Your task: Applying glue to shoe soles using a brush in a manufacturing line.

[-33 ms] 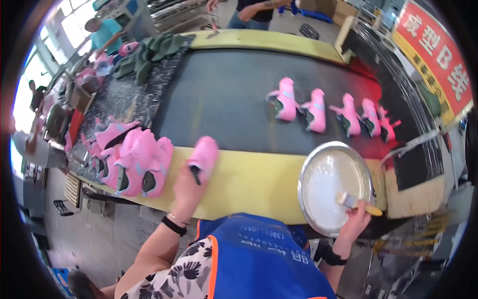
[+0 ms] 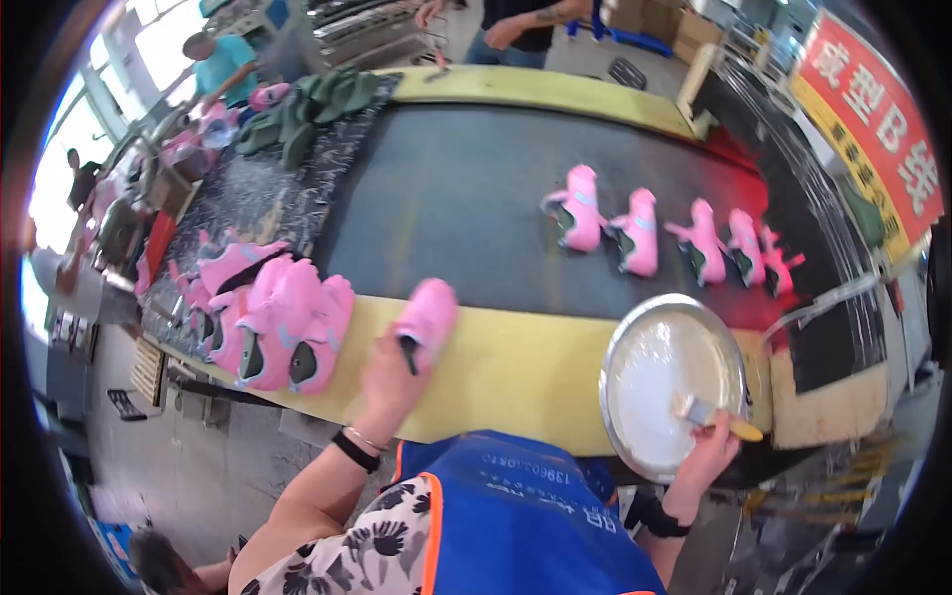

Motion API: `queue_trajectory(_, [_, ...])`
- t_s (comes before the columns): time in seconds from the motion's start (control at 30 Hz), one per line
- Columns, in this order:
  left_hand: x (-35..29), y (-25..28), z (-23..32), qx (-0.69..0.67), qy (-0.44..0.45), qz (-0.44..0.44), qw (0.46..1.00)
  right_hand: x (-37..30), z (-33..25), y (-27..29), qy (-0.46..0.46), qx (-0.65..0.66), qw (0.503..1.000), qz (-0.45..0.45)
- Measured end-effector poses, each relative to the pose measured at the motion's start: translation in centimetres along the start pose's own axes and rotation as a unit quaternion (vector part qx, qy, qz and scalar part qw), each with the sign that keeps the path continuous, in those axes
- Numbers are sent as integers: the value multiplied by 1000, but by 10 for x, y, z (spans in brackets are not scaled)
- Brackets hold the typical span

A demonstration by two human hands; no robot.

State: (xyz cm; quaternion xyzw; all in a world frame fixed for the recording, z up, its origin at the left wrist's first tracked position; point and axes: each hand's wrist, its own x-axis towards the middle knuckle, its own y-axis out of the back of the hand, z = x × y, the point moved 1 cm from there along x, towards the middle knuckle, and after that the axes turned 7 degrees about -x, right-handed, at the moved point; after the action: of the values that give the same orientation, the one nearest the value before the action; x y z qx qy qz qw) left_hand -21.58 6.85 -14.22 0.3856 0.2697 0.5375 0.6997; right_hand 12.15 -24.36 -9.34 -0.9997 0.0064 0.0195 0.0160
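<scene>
Over the yellow ledge (image 2: pixel 516 372) in front of me, my left hand (image 2: pixel 390 382) is closed on a pink shoe upper (image 2: pixel 432 315), its toe pointing away. My right hand (image 2: pixel 712 446) grips a flat paintbrush (image 2: pixel 702 412) with a yellow handle. Its bristles are over the white liquid (image 2: pixel 645 387) in a round metal basin (image 2: pixel 606 402), at the ledge's right part; whether they touch it I cannot tell. Left of my left hand lies a heap of pink shoe uppers (image 2: pixel 270 317). Several more pink uppers (image 2: pixel 577 210) stand in a row on the dark conveyor belt (image 2: pixel 426 198).
Dark green shoe-shaped pieces (image 2: pixel 307 111) are piled on a speckled side table (image 2: pixel 253 188) at the far left. Across the belt, behind a far yellow ledge (image 2: pixel 535 91), stands a person (image 2: pixel 511 30). Another person in teal (image 2: pixel 223 69) works at the left. Red light falls on the belt's right end.
My left hand and the pink shoe upper have shifted slightly to the right. The whole view has moved a little. My right hand still has the brush over the basin.
</scene>
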Motion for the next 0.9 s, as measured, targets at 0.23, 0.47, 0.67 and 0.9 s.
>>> queue_trajectory(0.23, [-16, -13, 43, -31, -17, -93, 995, 21, 0, 15, 107, -40, 993, 33])
queue_trajectory(0.47, [-2, -9, 74, 26, -350, 5, 936, 50, -7, 56, 59, -63, 981, 174])
queue_trajectory(0.67, [3, -49, 82, 279, -395, -77, 872, 61, 13, 73, 70, -93, 973, 197])
queue_trajectory(0.9, [34, -36, 27, 348, -257, -78, 898, 79, 41, 86, 59, -56, 976, 201])
